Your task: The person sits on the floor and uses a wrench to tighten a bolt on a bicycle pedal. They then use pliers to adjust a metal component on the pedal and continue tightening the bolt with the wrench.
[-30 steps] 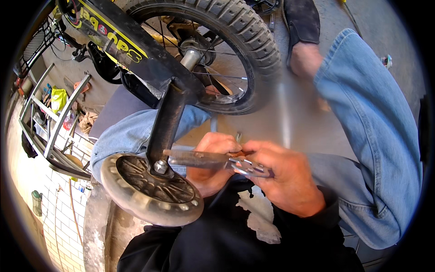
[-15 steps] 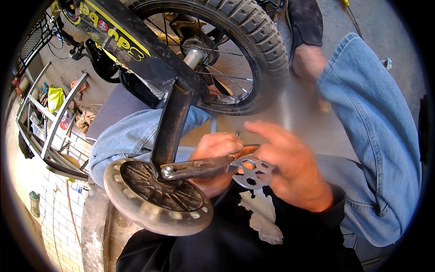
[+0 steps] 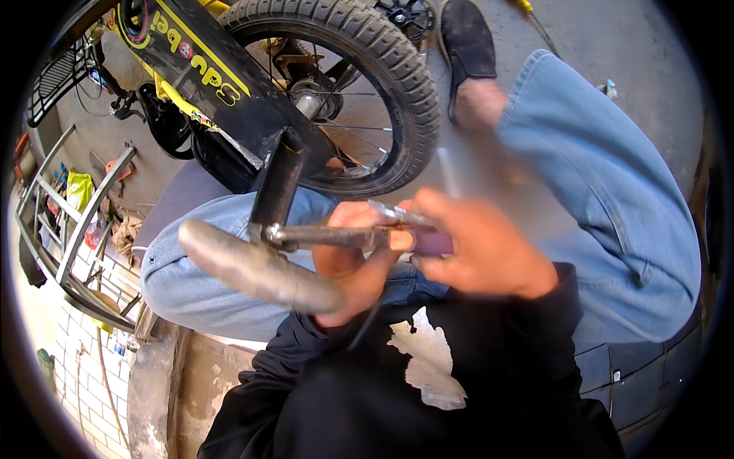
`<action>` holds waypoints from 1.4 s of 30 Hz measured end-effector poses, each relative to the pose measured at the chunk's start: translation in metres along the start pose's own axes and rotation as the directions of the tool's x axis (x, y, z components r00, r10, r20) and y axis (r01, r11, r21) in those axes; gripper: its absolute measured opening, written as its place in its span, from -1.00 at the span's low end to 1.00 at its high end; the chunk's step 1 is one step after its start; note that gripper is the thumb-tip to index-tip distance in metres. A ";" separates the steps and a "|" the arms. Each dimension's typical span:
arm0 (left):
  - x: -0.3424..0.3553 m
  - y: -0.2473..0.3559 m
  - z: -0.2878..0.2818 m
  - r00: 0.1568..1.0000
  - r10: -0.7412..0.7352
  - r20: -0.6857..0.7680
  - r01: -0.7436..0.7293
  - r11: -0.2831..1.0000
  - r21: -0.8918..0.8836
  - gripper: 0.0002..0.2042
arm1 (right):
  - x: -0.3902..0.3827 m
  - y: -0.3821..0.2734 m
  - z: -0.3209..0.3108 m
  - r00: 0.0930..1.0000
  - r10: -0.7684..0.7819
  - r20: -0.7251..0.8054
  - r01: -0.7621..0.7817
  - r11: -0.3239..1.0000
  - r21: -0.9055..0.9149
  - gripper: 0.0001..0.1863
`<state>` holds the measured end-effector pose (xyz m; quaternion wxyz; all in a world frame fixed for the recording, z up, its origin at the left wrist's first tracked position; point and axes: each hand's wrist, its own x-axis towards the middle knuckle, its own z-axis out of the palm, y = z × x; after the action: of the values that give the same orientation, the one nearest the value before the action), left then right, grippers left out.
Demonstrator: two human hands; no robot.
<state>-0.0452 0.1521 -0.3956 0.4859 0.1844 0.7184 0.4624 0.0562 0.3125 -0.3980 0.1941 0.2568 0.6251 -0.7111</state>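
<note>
A small clear-tyred wheel (image 3: 252, 268), blurred and tilted nearly edge-on, sits on a black metal bracket (image 3: 277, 183) of the bicycle. A long metal tool (image 3: 321, 236) reaches from the wheel's axle bolt to my hands. My right hand (image 3: 489, 249) is closed round the tool's outer end, with a flat metal piece (image 3: 399, 216) on top and a purple part (image 3: 432, 243) under the fingers. My left hand (image 3: 355, 275) is closed behind the tool, close to the wheel; what it grips is hidden. A torn pale patch (image 3: 424, 359) shows on my black clothing.
The black and yellow bicycle frame (image 3: 195, 69) and its knobby wheel (image 3: 413, 92) lie ahead. My jeans-clad legs (image 3: 596, 191) and dark shoe (image 3: 466, 38) flank the work. At left are a metal rack (image 3: 76, 214), bags (image 3: 80, 191) and a concrete ledge (image 3: 157, 382).
The small wheel has tipped from face-up to nearly edge-on. Both hands are higher in view. My right hand's raised finger has curled onto the tool, and the flat metal piece has turned flatter.
</note>
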 end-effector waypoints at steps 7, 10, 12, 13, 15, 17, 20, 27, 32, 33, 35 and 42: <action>0.001 -0.014 0.010 0.995 0.000 -0.098 -0.033 0.941 -0.336 -0.71 | 0.007 0.000 0.005 0.999 0.034 0.039 -0.030 0.992 -0.120 -0.73; 0.001 -0.008 0.009 0.991 -0.069 -0.117 0.023 0.932 -0.361 -0.67 | 0.010 0.008 0.008 0.999 -0.032 -0.011 0.031 0.991 -0.131 -0.68; 0.002 -0.011 0.007 0.985 -0.090 -0.147 0.042 0.953 -0.300 -0.67 | 0.013 0.007 0.008 0.999 -0.032 -0.004 0.032 0.993 -0.111 -0.68; 0.002 -0.010 0.005 0.993 -0.040 -0.112 0.008 0.961 -0.277 -0.68 | 0.013 0.007 0.009 1.000 -0.014 -0.005 0.013 0.996 -0.094 -0.68; 0.005 -0.013 -0.001 0.998 0.016 -0.055 -0.032 0.950 -0.311 -0.70 | 0.018 0.021 0.013 0.999 -0.044 -0.006 0.043 0.995 -0.085 -0.69; 0.005 -0.019 -0.006 1.000 0.018 -0.010 -0.021 0.904 -0.427 -0.72 | 0.019 0.022 0.013 0.999 -0.043 -0.025 0.040 0.993 -0.110 -0.68; 0.011 -0.018 -0.011 0.998 0.046 0.033 -0.025 0.884 -0.467 -0.76 | 0.020 0.021 0.016 0.999 -0.025 -0.038 0.025 1.000 -0.005 -0.68; 0.006 -0.021 -0.006 0.988 0.148 -0.043 -0.151 0.877 -0.457 -0.82 | 0.012 0.016 0.024 0.946 -0.207 -0.249 0.186 0.977 -0.105 -0.63; 0.011 -0.036 -0.001 0.982 0.149 -0.114 -0.186 0.861 -0.473 -0.87 | 0.005 0.024 0.033 0.889 -0.232 -0.395 0.273 0.961 0.050 -0.68; 0.011 -0.035 0.001 0.982 0.137 -0.127 -0.182 0.862 -0.474 -0.89 | 0.008 0.029 0.031 0.856 -0.295 -0.424 0.286 0.954 -0.086 -0.70; 0.010 -0.037 -0.002 0.983 0.135 -0.125 -0.179 0.867 -0.465 -0.86 | 0.006 0.024 0.036 0.775 -0.437 -0.457 0.312 0.893 -0.324 -0.77; 0.011 -0.037 -0.005 0.987 0.123 -0.100 -0.157 0.669 -0.726 -0.82 | 0.027 0.042 0.039 0.788 -0.412 -0.457 0.369 0.911 -0.183 -0.80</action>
<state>-0.0477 0.1395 -0.4322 0.4666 0.0196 0.4678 0.7504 0.0551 0.2688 -0.4437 -0.1099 0.2838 0.7223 -0.6210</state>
